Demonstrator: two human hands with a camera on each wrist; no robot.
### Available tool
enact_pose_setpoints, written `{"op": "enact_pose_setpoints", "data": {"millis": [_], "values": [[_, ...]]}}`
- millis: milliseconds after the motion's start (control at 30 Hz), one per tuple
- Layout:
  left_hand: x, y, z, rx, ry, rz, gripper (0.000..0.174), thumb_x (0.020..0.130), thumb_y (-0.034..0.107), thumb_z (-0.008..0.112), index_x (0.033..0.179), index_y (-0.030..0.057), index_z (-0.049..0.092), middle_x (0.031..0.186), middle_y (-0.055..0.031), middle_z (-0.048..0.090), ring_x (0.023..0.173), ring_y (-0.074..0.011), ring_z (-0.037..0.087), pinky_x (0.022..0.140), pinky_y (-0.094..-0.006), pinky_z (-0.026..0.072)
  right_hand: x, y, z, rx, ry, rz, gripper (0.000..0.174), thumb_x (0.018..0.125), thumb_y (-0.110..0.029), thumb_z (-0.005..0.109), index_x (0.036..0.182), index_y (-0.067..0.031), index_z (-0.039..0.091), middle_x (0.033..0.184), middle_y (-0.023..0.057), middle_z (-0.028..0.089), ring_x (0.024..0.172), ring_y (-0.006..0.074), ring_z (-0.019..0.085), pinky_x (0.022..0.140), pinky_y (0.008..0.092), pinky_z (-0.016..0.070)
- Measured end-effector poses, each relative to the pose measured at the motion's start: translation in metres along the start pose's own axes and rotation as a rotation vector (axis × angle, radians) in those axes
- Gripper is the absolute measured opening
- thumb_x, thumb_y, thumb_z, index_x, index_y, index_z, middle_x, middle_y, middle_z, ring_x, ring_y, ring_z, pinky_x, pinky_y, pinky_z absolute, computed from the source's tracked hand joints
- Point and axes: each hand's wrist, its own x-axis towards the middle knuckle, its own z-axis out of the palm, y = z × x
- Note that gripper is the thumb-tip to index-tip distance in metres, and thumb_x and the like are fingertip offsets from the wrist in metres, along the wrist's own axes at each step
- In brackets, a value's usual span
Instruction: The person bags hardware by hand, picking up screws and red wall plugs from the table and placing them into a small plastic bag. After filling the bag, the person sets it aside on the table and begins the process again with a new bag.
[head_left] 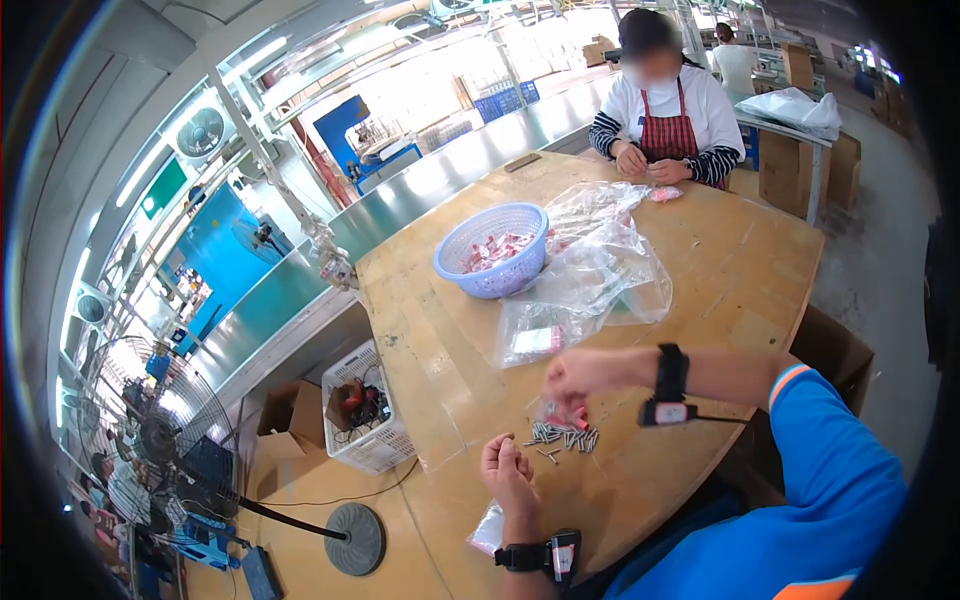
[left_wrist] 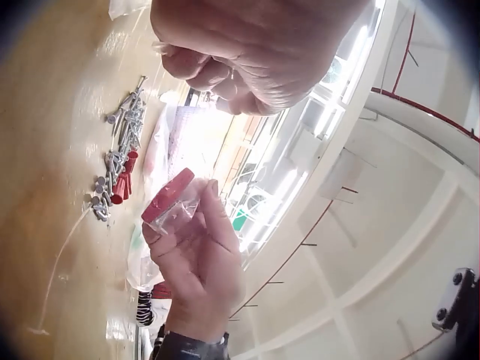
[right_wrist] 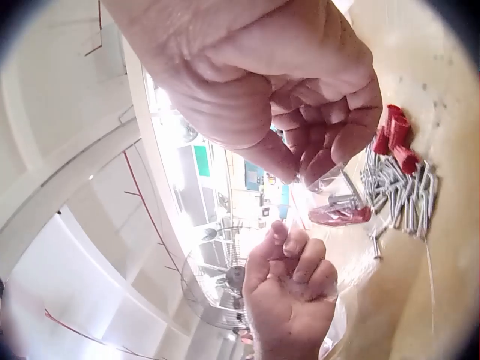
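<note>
My right hand [head_left: 590, 372] is over the table, its thumb and fingertips pinching a small clear plastic bag [left_wrist: 183, 212]. Inside the bag are a red plastic piece [right_wrist: 339, 216] and metal screws. Below it lies a pile of silver screws [head_left: 566, 437] with flat heads, and several red tapered plastic tubes [right_wrist: 398, 131] lie against the pile. My left hand [head_left: 510, 476] is raised to the left of the pile, fingers curled in toward the palm and thumb near the index finger. Nothing shows in its grasp in the right wrist view.
A lavender basket [head_left: 452, 270] of red-and-clear packets stands farther back. Large clear plastic bags [head_left: 625, 275] spread beside it. Across the table sits a person in a striped apron [head_left: 668, 135]. A white crate [head_left: 375, 445] and fan [head_left: 155, 440] stand left; a plastic bag [head_left: 487, 530] lies by my left wrist.
</note>
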Motion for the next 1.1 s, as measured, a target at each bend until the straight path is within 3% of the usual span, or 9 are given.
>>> {"op": "enact_pose_setpoints", "data": {"millis": [33, 100, 167, 200, 400, 500, 633, 800, 1100], "values": [[-0.001, -0.001, 0.002, -0.034, 0.004, -0.023, 0.014, 0.090, 0.014, 0.052, 0.098, 0.0029, 0.054, 0.066, 0.0020, 0.045, 0.048, -0.0045, 0.037, 0.039, -0.0177, 0.0248, 0.021, 0.003, -0.018, -0.136, 0.016, -0.074, 0.019, 0.089, -0.018, 0.056, 0.081, -0.0027, 0.062, 0.070, 0.0004, 0.059, 0.062, 0.0052, 0.053, 0.057, 0.0201, 0.0445], [0.000, 0.000, 0.003, -0.085, 0.000, -0.059, 0.018, 0.091, 0.018, 0.050, 0.101, 0.0035, 0.053, 0.069, 0.0006, 0.047, 0.047, -0.0061, 0.037, 0.038, -0.0182, 0.0244, 0.065, -0.002, -0.054, 0.516, 0.302, -0.332, 0.018, 0.088, -0.015, 0.055, 0.076, -0.0032, 0.061, 0.069, 0.0008, 0.058, 0.064, 0.0058, 0.055, 0.058, 0.0203, 0.0451], [0.001, -0.003, -0.001, -0.121, -0.016, -0.078, 0.022, 0.091, 0.022, 0.049, 0.104, 0.0042, 0.052, 0.073, -0.0002, 0.049, 0.049, -0.0073, 0.039, 0.038, -0.0191, 0.0258, 0.072, -0.051, -0.076, 0.827, 0.703, -0.297, 0.014, 0.088, -0.014, 0.056, 0.080, -0.0028, 0.061, 0.073, 0.0034, 0.060, 0.067, 0.0087, 0.058, 0.058, 0.0202, 0.0465], [0.002, -0.003, -0.003, -0.160, -0.018, -0.076, 0.024, 0.091, 0.024, 0.048, 0.105, 0.0049, 0.051, 0.074, -0.0003, 0.049, 0.050, -0.0078, 0.040, 0.039, -0.0192, 0.0264, 0.076, -0.050, -0.084, 0.880, 0.714, -0.270, 0.014, 0.088, -0.014, 0.058, 0.081, -0.0030, 0.061, 0.075, 0.0041, 0.062, 0.071, 0.0109, 0.060, 0.061, 0.0229, 0.0489], [0.005, -0.005, -0.009, -0.325, -0.075, -0.103, 0.039, 0.093, 0.039, 0.041, 0.118, 0.0087, 0.046, 0.086, -0.0007, 0.051, 0.057, -0.0103, 0.044, 0.044, -0.0209, 0.0323, 0.026, -0.010, 0.029, 0.077, 0.161, -0.273, 0.019, 0.084, -0.016, 0.062, 0.094, -0.0005, 0.066, 0.086, 0.0064, 0.068, 0.076, 0.0105, 0.062, 0.069, 0.0243, 0.0499], [0.005, -0.015, -0.012, -0.263, -0.131, -0.088, 0.053, 0.093, 0.051, 0.037, 0.127, 0.0103, 0.038, 0.098, -0.0019, 0.051, 0.071, -0.0128, 0.048, 0.055, -0.0256, 0.0392, -0.013, -0.007, 0.068, 0.180, 0.084, -0.352, 0.017, 0.085, -0.011, 0.063, 0.095, 0.0024, 0.065, 0.086, 0.0076, 0.068, 0.080, 0.0117, 0.063, 0.073, 0.0261, 0.0505], [0.002, -0.013, -0.005, -0.250, -0.201, -0.031, 0.062, 0.091, 0.058, 0.037, 0.131, 0.0108, 0.035, 0.101, -0.0035, 0.050, 0.089, -0.0172, 0.051, 0.066, -0.0274, 0.0410, -0.028, 0.005, 0.081, 0.344, 0.047, -0.356, 0.015, 0.085, -0.007, 0.063, 0.096, 0.0033, 0.063, 0.088, 0.0086, 0.067, 0.083, 0.0130, 0.063, 0.076, 0.0273, 0.0507], [-0.001, -0.010, 0.002, -0.170, -0.203, -0.030, 0.068, 0.090, 0.060, 0.036, 0.134, 0.0078, 0.031, 0.106, -0.0056, 0.048, 0.093, -0.0186, 0.051, 0.078, -0.0306, 0.0425, -0.030, 0.010, 0.080, 0.391, 0.077, -0.367, 0.019, 0.083, -0.011, 0.065, 0.096, 0.0021, 0.061, 0.088, 0.0077, 0.065, 0.081, 0.0137, 0.063, 0.074, 0.0274, 0.0506], [-0.001, -0.014, 0.009, -0.103, -0.276, -0.028, 0.075, 0.091, 0.058, 0.037, 0.139, 0.0024, 0.021, 0.116, -0.0074, 0.044, 0.097, -0.0189, 0.049, 0.088, -0.0334, 0.0395, -0.040, 0.003, 0.087, 0.091, 0.237, -0.393, 0.023, 0.078, -0.017, 0.069, 0.092, -0.0007, 0.060, 0.081, 0.0085, 0.063, 0.074, 0.0141, 0.062, 0.068, 0.0281, 0.0490]]}}
